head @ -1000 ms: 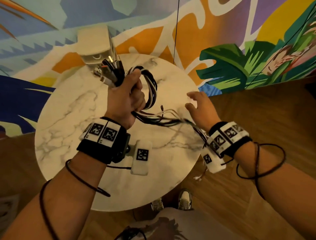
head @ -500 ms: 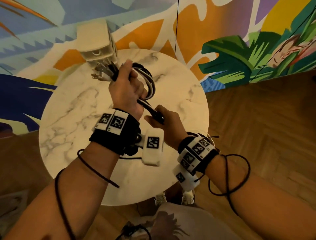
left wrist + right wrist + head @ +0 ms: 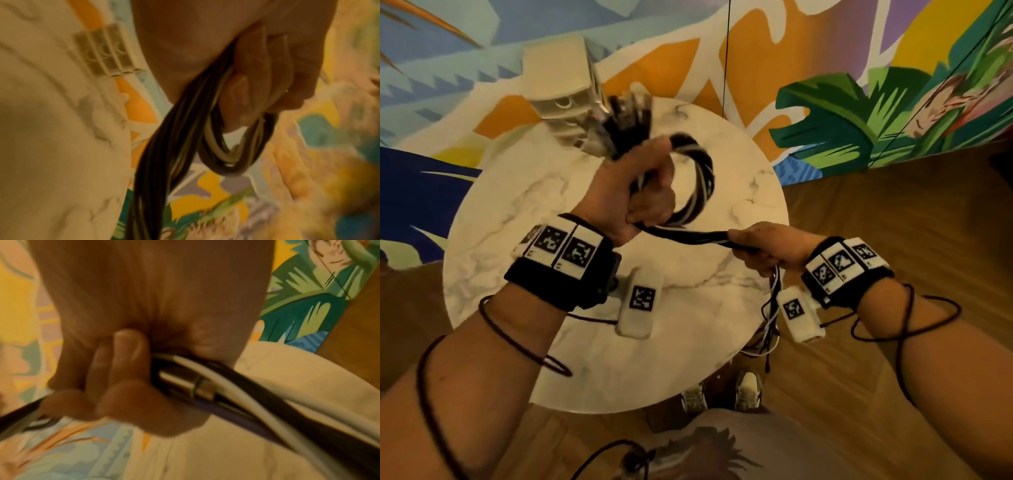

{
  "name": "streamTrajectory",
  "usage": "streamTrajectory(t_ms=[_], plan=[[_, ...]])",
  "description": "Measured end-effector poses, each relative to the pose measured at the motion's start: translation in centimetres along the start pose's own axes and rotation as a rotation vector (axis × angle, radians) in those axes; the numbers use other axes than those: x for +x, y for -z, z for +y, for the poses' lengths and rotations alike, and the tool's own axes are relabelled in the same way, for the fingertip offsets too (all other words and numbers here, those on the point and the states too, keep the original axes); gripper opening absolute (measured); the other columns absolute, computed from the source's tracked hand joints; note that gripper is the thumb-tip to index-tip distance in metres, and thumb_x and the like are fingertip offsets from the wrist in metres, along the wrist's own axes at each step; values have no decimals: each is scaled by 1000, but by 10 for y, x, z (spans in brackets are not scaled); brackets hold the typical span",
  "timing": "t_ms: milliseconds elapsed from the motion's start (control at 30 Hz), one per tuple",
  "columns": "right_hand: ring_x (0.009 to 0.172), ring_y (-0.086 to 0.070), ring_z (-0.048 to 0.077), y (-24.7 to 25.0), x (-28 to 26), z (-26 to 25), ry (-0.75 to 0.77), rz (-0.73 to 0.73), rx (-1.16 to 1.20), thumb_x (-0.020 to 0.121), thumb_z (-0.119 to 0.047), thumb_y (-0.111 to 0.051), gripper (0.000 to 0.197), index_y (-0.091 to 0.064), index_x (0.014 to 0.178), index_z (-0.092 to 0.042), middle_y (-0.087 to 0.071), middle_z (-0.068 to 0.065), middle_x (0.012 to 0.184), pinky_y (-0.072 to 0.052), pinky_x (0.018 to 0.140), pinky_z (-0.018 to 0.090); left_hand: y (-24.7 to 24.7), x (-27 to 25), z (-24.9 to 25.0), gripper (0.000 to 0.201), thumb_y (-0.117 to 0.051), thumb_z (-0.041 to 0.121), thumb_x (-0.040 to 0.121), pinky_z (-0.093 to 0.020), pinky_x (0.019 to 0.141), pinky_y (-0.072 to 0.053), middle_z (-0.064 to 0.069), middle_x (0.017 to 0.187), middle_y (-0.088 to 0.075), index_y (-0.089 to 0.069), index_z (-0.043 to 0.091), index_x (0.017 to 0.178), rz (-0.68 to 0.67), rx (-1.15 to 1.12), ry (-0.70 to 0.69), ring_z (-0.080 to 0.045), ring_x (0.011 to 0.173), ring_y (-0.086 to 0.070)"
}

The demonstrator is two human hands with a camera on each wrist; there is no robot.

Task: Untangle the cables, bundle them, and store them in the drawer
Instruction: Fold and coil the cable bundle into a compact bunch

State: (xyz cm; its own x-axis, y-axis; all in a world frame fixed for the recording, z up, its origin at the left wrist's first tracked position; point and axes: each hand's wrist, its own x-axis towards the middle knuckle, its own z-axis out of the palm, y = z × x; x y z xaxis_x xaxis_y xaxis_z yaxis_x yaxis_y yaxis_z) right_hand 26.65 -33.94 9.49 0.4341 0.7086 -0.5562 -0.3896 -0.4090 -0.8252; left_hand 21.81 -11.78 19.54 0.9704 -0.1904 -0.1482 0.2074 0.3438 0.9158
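A bundle of black and white cables (image 3: 700, 186) is held above the round marble table (image 3: 500, 240). My left hand (image 3: 640, 192) grips the looped part, with the plug ends (image 3: 626, 126) sticking up past the fist. In the left wrist view the fingers (image 3: 252, 68) curl round the cable loop (image 3: 226, 155). My right hand (image 3: 767, 246) grips the straight run of cables (image 3: 688, 236) stretched between both hands. The right wrist view shows its fingers (image 3: 123, 369) closed over the cables and a metal plug (image 3: 183, 382). Loose cable tails (image 3: 772, 325) hang off the table's right edge.
A small beige drawer unit (image 3: 561, 85) stands at the table's far edge, with its drawers closed. It also shows in the left wrist view as the drawer unit (image 3: 104, 52). A painted mural wall lies behind. Wooden floor (image 3: 893, 212) lies to the right. My shoes (image 3: 748, 390) are below the table.
My right hand went from open to gripping the cables close to the left fist, then slid right along them, pulling the run taut. The left hand keeps hold of the loop.
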Motion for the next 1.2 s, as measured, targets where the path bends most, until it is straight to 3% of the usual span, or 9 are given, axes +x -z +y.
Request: streamTrajectory(t_ms=[100, 167, 300, 400, 500, 600, 733, 800, 1200], plan=[[36, -21, 7, 13, 1, -16, -73, -22, -131, 83, -52, -59, 45, -51, 58, -16, -29, -6, 43, -18, 40, 19, -25, -13, -4, 16, -70, 4, 80, -12, 51, -46, 11, 61, -61, -62, 17, 75, -64, 544, 32, 4, 49, -57], [35, -22, 9, 15, 0, -33, -85, -5, -255, 74, -54, -61, 43, -49, 49, -21, -28, -3, 44, -24, 39, 18, -27, -14, -13, 11, -72, 17, 81, -12, 66, -47, 13, 74, -66, -65, 23, 87, -206, 907, -34, 5, 65, -60], [33, -24, 11, 11, -4, -67, -103, -18, -406, 82, -50, -54, 51, -47, 39, -24, -29, -5, 40, -39, 47, 26, -13, -10, -22, 28, -70, 20, 83, -13, 58, -40, 11, 50, -51, -56, 31, 61, -249, 1257, -127, 2, 52, -52], [36, -21, 10, 12, -5, -82, -136, 16, -359, 96, -45, -45, 50, -49, 53, -21, -28, -5, 43, -30, 41, 22, -11, -6, -22, 5, -61, 11, 87, -32, 67, -48, -13, 74, -64, -64, 8, 84, -288, 1485, -32, -28, 71, -61], [36, -19, 9, 11, -6, -91, -143, 28, -298, 97, -45, -43, 46, -43, 61, -17, -26, -4, 46, -26, 39, 20, -4, -5, -23, 19, -63, 20, 81, -33, 58, -44, -11, 72, -65, -65, 8, 95, -303, 1761, -244, -28, 60, -56], [38, -17, 9, 8, -8, -95, -134, 47, -230, 96, -47, -44, 43, -43, 65, -18, -26, -3, 50, -21, 39, 19, 2, -8, -27, 24, -55, 34, 73, -29, 44, -49, -1, 55, -63, -67, 14, 80, -305, 1760, -473, -23, 45, -58], [41, -17, 9, 10, -7, -97, -134, 88, -186, 94, -49, -48, 44, -44, 63, -19, -25, -3, 52, -17, 40, 21, 3, -13, -29, 20, -77, 20, 67, -26, 39, -44, 1, 49, -59, -61, 14, 78, -313, 1688, -623, -21, 39, -54], [42, -17, 10, 11, -6, -96, -154, 101, -195, 93, -50, -49, 45, -44, 60, -20, -26, -3, 53, -17, 41, 22, 3, -15, -26, 16, -63, 27, 74, -26, 38, -44, 2, 49, -57, -51, 19, 82, -338, 1657, -653, -20, 38, -51], [42, -23, 14, -12, -4, -96, -82, 179, -431, 97, -45, -45, 44, -44, 65, -15, -30, -2, 50, -30, 42, 24, 15, -3, -34, 19, -76, 28, 67, -22, 45, -35, 0, 49, -59, -65, 14, 75, -395, 1768, -475, -21, 39, -55]])
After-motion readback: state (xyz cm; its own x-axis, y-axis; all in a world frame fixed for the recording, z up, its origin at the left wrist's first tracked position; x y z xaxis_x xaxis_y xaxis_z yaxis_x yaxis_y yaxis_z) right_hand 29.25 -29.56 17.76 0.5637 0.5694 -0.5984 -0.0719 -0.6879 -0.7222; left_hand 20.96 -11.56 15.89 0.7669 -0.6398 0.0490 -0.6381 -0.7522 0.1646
